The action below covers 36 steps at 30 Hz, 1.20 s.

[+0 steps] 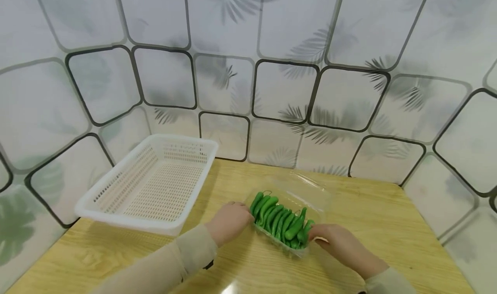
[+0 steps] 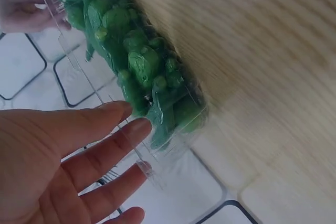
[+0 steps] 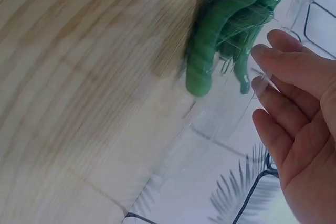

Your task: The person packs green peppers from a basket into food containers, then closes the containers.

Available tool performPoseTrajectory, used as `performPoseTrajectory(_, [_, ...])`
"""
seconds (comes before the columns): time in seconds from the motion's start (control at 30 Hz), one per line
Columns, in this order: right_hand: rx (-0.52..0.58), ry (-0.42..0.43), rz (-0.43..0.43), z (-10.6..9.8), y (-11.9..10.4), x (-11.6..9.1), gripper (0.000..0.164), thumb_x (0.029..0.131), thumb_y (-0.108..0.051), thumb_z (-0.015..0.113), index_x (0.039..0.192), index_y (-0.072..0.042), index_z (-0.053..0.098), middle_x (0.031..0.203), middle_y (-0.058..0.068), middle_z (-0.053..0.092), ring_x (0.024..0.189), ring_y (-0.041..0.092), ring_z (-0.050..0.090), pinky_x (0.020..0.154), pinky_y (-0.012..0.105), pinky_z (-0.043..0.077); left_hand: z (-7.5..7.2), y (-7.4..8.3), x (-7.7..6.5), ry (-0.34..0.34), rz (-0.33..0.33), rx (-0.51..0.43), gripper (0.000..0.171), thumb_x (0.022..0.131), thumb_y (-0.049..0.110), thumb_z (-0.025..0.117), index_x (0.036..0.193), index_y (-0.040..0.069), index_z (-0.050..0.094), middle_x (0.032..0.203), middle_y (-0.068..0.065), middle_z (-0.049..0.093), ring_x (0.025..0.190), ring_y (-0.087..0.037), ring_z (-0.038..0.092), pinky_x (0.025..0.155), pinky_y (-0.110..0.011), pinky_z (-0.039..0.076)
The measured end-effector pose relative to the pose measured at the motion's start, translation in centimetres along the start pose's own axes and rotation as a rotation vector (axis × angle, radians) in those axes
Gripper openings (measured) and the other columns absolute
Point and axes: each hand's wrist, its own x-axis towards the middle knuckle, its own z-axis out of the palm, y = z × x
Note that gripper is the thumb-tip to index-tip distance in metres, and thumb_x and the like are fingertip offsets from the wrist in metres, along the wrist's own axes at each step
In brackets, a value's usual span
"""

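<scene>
A clear plastic clamshell box (image 1: pixel 276 241), packed with a row of green chili peppers (image 1: pixel 276 220), lies on the wooden table. Its hinged lid (image 1: pixel 310 182) is folded back on the far side. At the box's left end, my left hand (image 1: pixel 231 222) pinches the thin rim between thumb and fingertips, as the left wrist view shows. My right hand (image 1: pixel 343 244) holds the opposite end, with its thumb and fingers (image 3: pixel 278 103) about the rim in the right wrist view. One pepper near the right end lies across the top of the others.
To the left of the box stands a white slatted plastic basket (image 1: pixel 126 226) with nothing in it. A patterned wall covering (image 1: pixel 229 85) rises behind and at both sides of the wooden table (image 1: pixel 372 216).
</scene>
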Motion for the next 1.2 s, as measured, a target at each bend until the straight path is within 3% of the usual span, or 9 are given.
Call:
performPoseTrajectory(0.17, [-0.032, 0.007, 0.009, -0.2, 0.9, -0.7, 0.024, 0.075, 0.001, 0.072, 0.09, -0.017, 0.07, 0.101, 0.005, 0.068, 0.103, 0.035, 0.059, 0.082, 0.048, 0.048, -0.7, 1.0, -0.7, -0.013, 0.063, -0.042, 0.024, 0.082, 0.001, 0.066, 0.09, 0.022, 0.073, 0.084, 0.008, 0.066, 0.079, -0.007, 0.061, 0.083, -0.03, 0.048])
performPoseTrajectory(0.33, [0.042, -0.014, 0.053, -0.6, 1.6, -1.1, 0.025, 0.076, -0.001, 0.071, 0.094, -0.018, 0.07, 0.109, 0.011, 0.066, 0.11, 0.04, 0.054, 0.088, 0.06, 0.039, -1.4, 1.8, -1.4, 0.002, 0.098, -0.105, 0.024, 0.081, -0.002, 0.063, 0.084, 0.02, 0.072, 0.076, 0.008, 0.065, 0.067, -0.005, 0.058, 0.062, -0.018, 0.048])
performPoseTrajectory(0.57, [0.162, -0.034, 0.118, -1.1, 2.4, -0.8, 0.025, 0.078, 0.004, 0.068, 0.09, -0.017, 0.067, 0.119, 0.017, 0.061, 0.113, 0.04, 0.051, 0.084, 0.047, 0.047, -2.0, 3.2, -1.8, -0.003, 0.169, -0.114, 0.018, 0.086, 0.01, 0.065, 0.079, 0.025, 0.071, 0.068, 0.012, 0.06, 0.057, 0.001, 0.05, 0.05, -0.015, 0.041])
performPoseTrajectory(0.7, [0.226, -0.053, 0.181, -1.4, 2.6, -0.7, 0.029, 0.083, 0.01, 0.06, 0.099, -0.013, 0.067, 0.125, 0.018, 0.057, 0.116, 0.041, 0.048, 0.078, 0.039, 0.051, -2.0, 2.7, -0.9, -0.017, 0.163, -0.357, 0.014, 0.09, 0.018, 0.063, 0.078, 0.018, 0.07, 0.067, 0.011, 0.058, 0.056, 0.001, 0.047, 0.052, -0.015, 0.04])
performPoseTrajectory(0.87, [0.304, 0.151, 0.41, -1.6, 3.5, -0.2, 0.025, 0.093, -0.003, 0.052, 0.116, -0.003, 0.062, 0.125, 0.019, 0.055, 0.109, 0.038, 0.055, 0.076, 0.041, 0.049, -1.7, 0.3, 1.4, 0.127, -0.099, -0.938, 0.026, 0.097, 0.023, 0.052, 0.114, 0.007, 0.064, 0.111, -0.004, 0.062, 0.098, -0.016, 0.058, 0.08, -0.031, 0.048])
performPoseTrajectory(0.97, [0.468, 0.218, 0.567, -1.7, 4.4, 0.3, 0.041, 0.099, -0.023, 0.046, 0.131, 0.004, 0.048, 0.129, 0.025, 0.05, 0.113, 0.039, 0.052, 0.089, 0.048, 0.045, -1.3, -1.1, 3.2, 0.206, -0.305, -1.243, 0.048, 0.099, 0.033, 0.045, 0.138, 0.006, 0.042, 0.139, -0.015, 0.041, 0.126, -0.032, 0.04, 0.097, -0.047, 0.038])
performPoseTrajectory(1.07, [0.663, 0.17, 0.647, -1.6, 5.2, 1.1, 0.059, 0.101, -0.036, 0.04, 0.139, 0.009, 0.032, 0.137, 0.031, 0.038, 0.122, 0.041, 0.043, 0.096, 0.049, 0.039, -0.7, -1.9, 4.8, 0.165, -0.478, -1.444, 0.065, 0.098, 0.045, 0.041, 0.147, 0.005, 0.024, 0.149, -0.018, 0.023, 0.135, -0.036, 0.024, 0.104, -0.053, 0.026])
performPoseTrajectory(1.17, [0.788, 0.123, 0.687, -1.2, 6.0, 2.1, 0.066, 0.101, -0.037, 0.038, 0.14, 0.013, 0.023, 0.139, 0.033, 0.033, 0.125, 0.042, 0.039, 0.098, 0.047, 0.038, 0.3, -2.4, 5.9, 0.099, -0.577, -1.593, 0.07, 0.098, 0.048, 0.035, 0.148, 0.002, 0.017, 0.152, -0.019, 0.014, 0.138, -0.038, 0.013, 0.108, -0.054, 0.017])
performPoseTrajectory(1.2, [0.809, 0.117, 0.692, -1.0, 6.2, 2.4, 0.066, 0.101, -0.036, 0.038, 0.14, 0.014, 0.022, 0.138, 0.034, 0.033, 0.125, 0.042, 0.039, 0.098, 0.046, 0.039, 0.6, -2.5, 6.2, 0.085, -0.611, -1.625, 0.069, 0.099, 0.048, 0.034, 0.148, 0.002, 0.018, 0.145, -0.02, 0.03, 0.132, -0.037, 0.029, 0.108, -0.052, 0.017])
